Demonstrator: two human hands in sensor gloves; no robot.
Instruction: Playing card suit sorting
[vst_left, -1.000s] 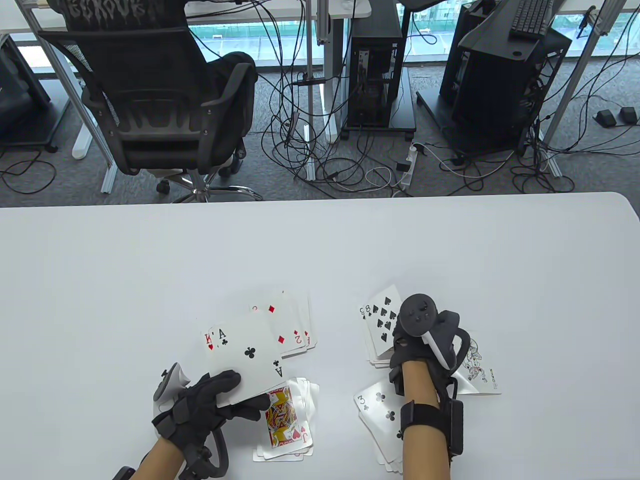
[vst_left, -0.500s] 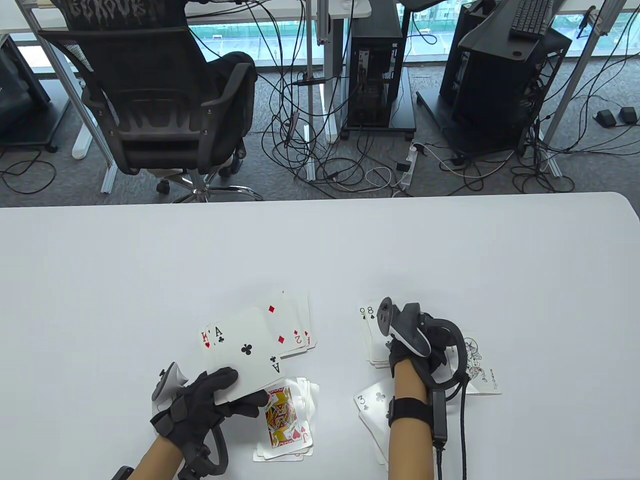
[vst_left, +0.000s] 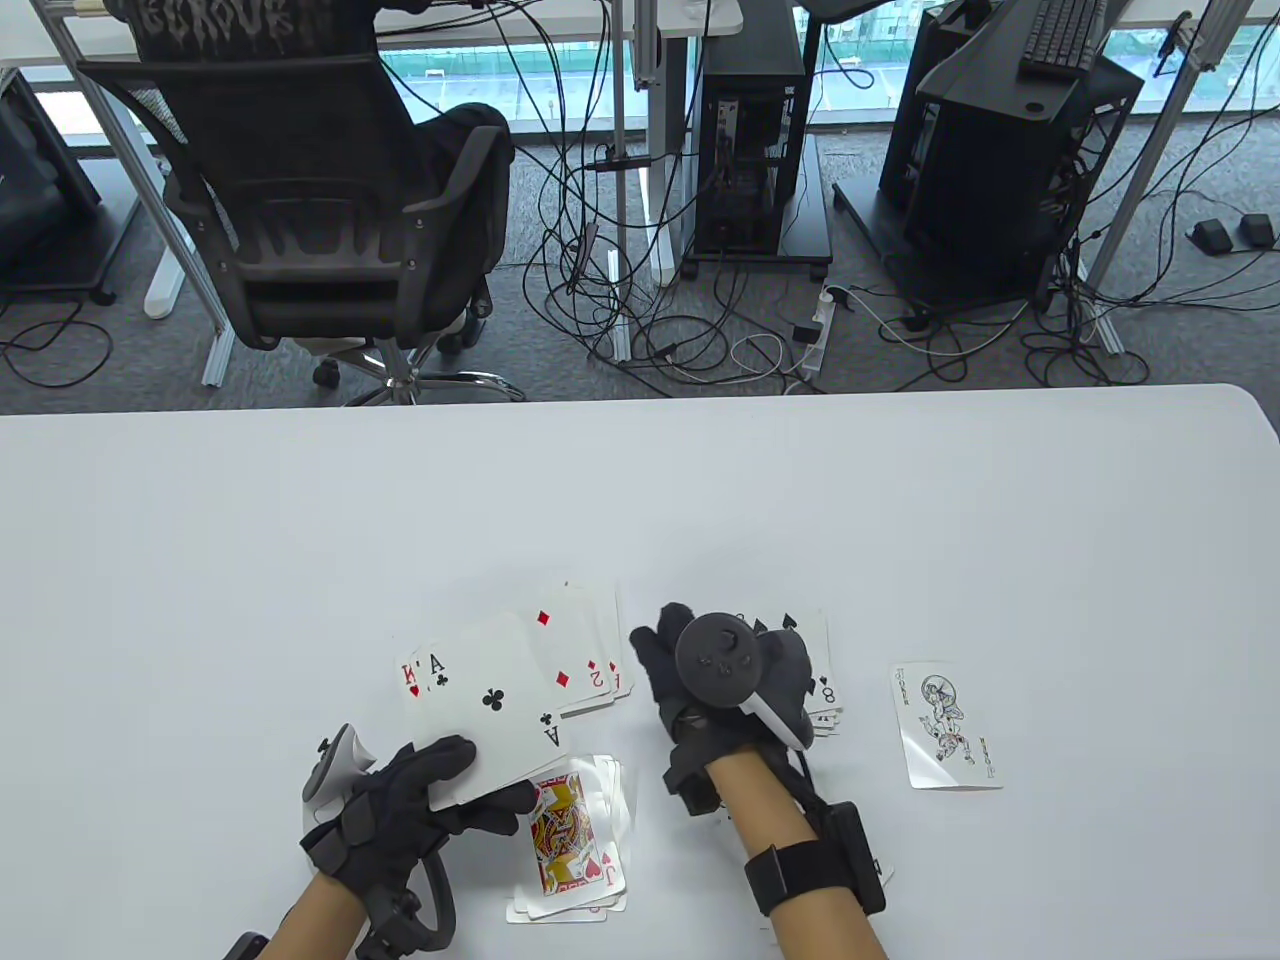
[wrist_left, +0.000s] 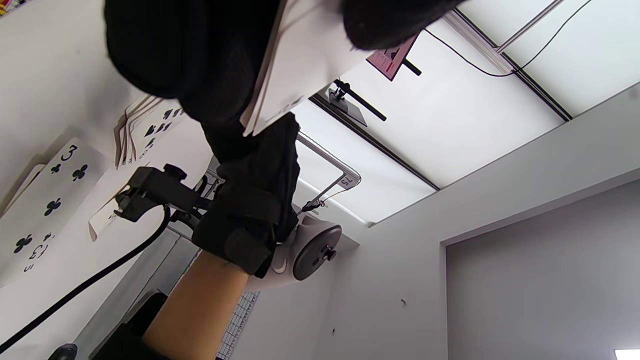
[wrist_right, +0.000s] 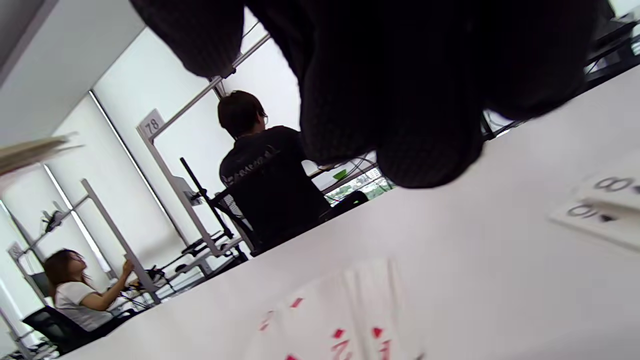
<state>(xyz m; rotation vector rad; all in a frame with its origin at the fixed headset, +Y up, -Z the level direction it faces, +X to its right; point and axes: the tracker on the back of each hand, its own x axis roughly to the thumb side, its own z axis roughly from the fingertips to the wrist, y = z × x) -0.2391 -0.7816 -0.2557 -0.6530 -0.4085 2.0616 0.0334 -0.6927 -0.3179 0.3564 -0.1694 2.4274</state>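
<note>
Being thin, light and slick, the ace of clubs (vst_left: 495, 700) is best pinched at an edge. It is gripped atop a fan by the left hand (vst_left: 420, 815); the right hand (vst_left: 720, 680) seems relaxed, empty, though partly hidden.

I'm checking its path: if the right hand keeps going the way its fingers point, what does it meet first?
The right hand points up and left. The diamond pile lies nearest that line, just left of the fingertips, though the hand's height above the table is unclear.

Playing cards (vst_left: 495, 700) were smooth, faintly glossy paper; gloves (vst_left: 400, 810) were matt black knit cloth; tabletop (vst_left: 640, 500) was smooth matt white; tracker (vst_left: 722, 660) was matt plastic.
</note>
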